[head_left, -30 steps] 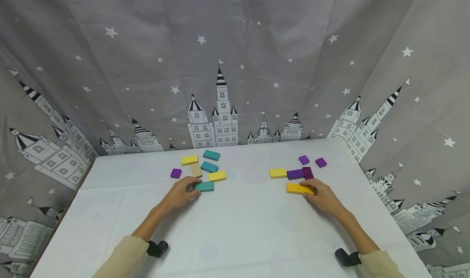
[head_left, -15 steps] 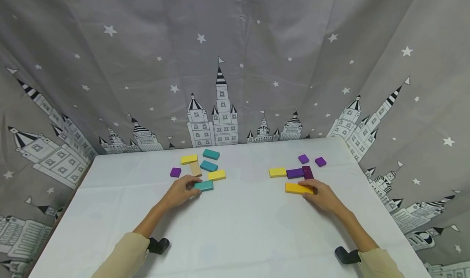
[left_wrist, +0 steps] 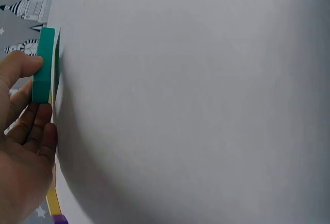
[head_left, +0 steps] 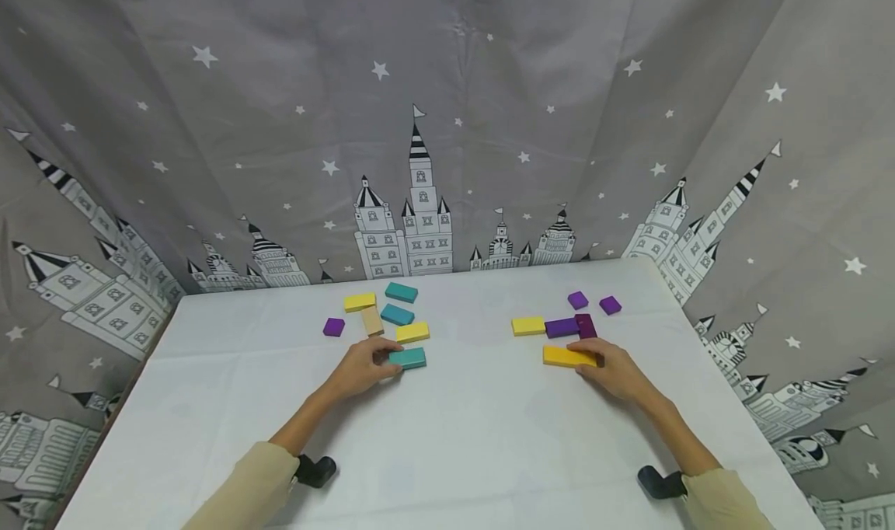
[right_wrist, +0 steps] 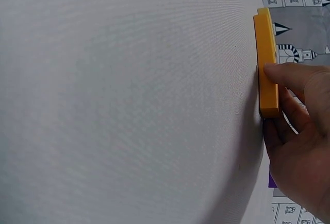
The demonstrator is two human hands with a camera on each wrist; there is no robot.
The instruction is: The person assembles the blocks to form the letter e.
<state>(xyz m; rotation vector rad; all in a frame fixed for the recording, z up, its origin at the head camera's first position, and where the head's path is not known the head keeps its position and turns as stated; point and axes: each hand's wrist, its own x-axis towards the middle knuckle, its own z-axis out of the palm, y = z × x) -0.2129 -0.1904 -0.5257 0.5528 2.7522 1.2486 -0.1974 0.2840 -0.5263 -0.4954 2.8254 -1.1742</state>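
Note:
My left hand pinches one end of a teal block, thumb on the near side; in the left wrist view the teal block stands a little off the white cloth. My right hand grips the right end of an orange-yellow block, which lies lengthwise left to right; the right wrist view shows the thumb against this orange-yellow block. Just behind the teal block lies a yellow block. Behind the orange-yellow block, a purple block sits between a yellow block and a maroon block.
Farther back left are two teal blocks, a yellow block, a tan block and a small purple block. Two small purple blocks lie back right. A grey castle-print curtain hangs behind the white-covered table.
My left hand has moved right with the teal block, which now sits in front of the yellow one. The right hand and the orange-yellow block have stayed nearly still.

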